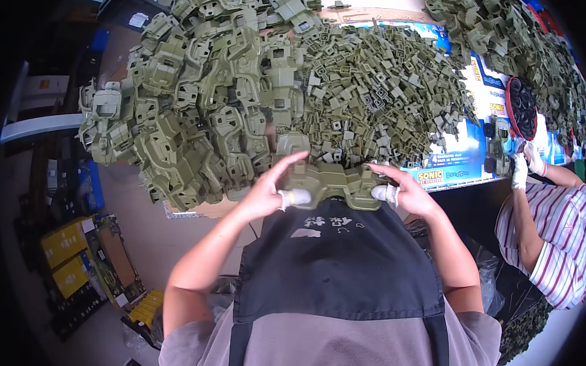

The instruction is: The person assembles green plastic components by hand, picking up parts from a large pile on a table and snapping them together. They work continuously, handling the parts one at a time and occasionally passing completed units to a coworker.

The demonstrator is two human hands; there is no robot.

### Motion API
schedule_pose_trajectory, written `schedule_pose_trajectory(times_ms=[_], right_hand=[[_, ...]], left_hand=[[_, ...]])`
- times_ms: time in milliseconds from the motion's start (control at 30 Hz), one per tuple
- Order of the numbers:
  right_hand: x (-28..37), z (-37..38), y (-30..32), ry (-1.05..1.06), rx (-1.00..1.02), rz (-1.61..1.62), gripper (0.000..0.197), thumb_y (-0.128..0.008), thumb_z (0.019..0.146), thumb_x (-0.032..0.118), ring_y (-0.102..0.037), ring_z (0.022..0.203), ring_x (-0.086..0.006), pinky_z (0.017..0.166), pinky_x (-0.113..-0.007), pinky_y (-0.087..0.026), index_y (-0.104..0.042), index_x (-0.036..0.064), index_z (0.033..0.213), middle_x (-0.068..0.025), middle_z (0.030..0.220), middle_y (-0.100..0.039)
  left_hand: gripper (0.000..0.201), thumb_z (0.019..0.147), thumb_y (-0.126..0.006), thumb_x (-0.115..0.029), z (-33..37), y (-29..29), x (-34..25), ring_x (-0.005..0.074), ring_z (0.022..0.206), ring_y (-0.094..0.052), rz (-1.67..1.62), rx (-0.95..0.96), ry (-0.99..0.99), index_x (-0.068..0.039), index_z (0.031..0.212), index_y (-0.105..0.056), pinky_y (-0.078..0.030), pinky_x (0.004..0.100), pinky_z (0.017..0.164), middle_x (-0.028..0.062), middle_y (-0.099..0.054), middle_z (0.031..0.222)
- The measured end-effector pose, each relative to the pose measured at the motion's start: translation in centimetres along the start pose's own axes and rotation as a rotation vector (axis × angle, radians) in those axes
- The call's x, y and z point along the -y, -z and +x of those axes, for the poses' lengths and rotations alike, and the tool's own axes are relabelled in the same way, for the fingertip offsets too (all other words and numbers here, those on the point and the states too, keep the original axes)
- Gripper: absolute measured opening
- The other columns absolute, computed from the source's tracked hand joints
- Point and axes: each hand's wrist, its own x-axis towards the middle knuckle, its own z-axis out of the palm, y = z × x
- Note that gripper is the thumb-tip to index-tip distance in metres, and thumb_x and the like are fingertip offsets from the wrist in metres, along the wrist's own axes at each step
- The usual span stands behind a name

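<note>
An olive-green moulded plastic part (334,178), which looks like a toy vehicle body shell, is held level between my two hands at the near edge of the table, in front of my apron. My left hand (267,192) grips its left end, thumb on the near side and fingers reaching over the far side. At the other end my right hand (412,192) grips it the same way. Both thumbs wear white wrappings. Just beyond the part lies a big heap of small green plastic pieces (380,89). The part's underside is hidden.
Larger green body shells (179,114) pile up on the left, reaching the table edge. Blue printed cardboard (458,153) covers the table at right. A co-worker in a striped shirt (549,237) handles parts by a red-rimmed round container (521,108). Yellow boxes (65,246) stand low at left.
</note>
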Motion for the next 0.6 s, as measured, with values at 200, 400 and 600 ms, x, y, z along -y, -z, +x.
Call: schedule_pose_trajectory(times_ms=[200,400,600], right_hand=[[5.9,2.5,-4.2,0.547,-0.243,-0.607,0.063,-0.068,0.075,0.036,-0.051,0.103,-0.0357,0.092,-0.043,-0.038,-0.045,0.0063,0.125,-0.0196,0.108,-0.055],[3.7,4.6,-5.2,0.422,0.028,-0.467,0.07,-0.066,0.077,0.026,-0.052,0.106,-0.0363,0.093,-0.042,-0.041,-0.031,0.0097,0.136,-0.0221,0.107,-0.056],[3.8,6.1,-3.2,0.426,0.178,-0.398,0.067,-0.066,0.077,0.02,-0.055,0.109,-0.0318,0.091,-0.04,-0.044,-0.037,0.0155,0.137,-0.0164,0.121,-0.054]], left_hand=[[0.073,0.064,-0.068,0.004,-0.5,-4.3,-0.6,0.0245,0.118,-0.048,0.143,-0.21,-0.053,-0.009,0.131,-0.042,-0.038,0.0331,0.1,0.0114,-0.05,0.125],[0.07,0.064,-0.063,0.007,-1.1,-4.3,-0.8,0.0263,0.111,-0.053,0.249,-0.232,-0.056,-0.01,0.13,-0.045,-0.044,0.0332,0.092,0.0122,-0.053,0.116],[0.065,0.069,-0.076,-0.014,-0.9,-4.2,-1.4,0.0235,0.104,-0.055,0.319,-0.212,-0.025,-0.01,0.128,-0.049,-0.043,0.0316,0.088,0.011,-0.056,0.11]])
